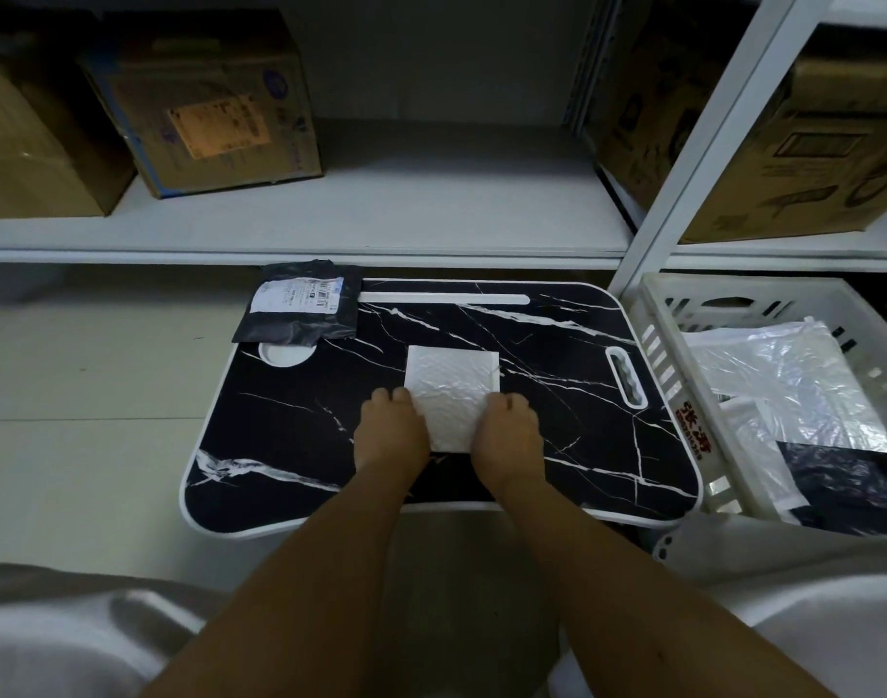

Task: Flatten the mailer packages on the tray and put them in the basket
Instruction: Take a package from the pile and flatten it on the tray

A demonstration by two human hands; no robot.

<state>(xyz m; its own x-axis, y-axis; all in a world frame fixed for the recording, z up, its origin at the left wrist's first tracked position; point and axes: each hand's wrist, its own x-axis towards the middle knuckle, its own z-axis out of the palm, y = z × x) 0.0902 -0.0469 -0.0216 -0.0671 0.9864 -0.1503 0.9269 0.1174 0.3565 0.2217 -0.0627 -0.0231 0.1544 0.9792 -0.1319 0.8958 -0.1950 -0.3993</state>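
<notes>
A white mailer [451, 395] lies flat in the middle of the black marble tray [290, 445]. The left hand [391, 428] and right hand [507, 430] hold its near corners, each grip closed on an edge with curled fingers. A black mailer [300, 307] lies over the tray's far left corner. The white basket [668, 365] stands just right of the tray, with mailers inside.

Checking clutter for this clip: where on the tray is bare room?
Bare: the tray left of the left hand, and between the right hand and the handle slot. Crowded: the white mailer at centre, the black mailer on the far-left corner.
</notes>
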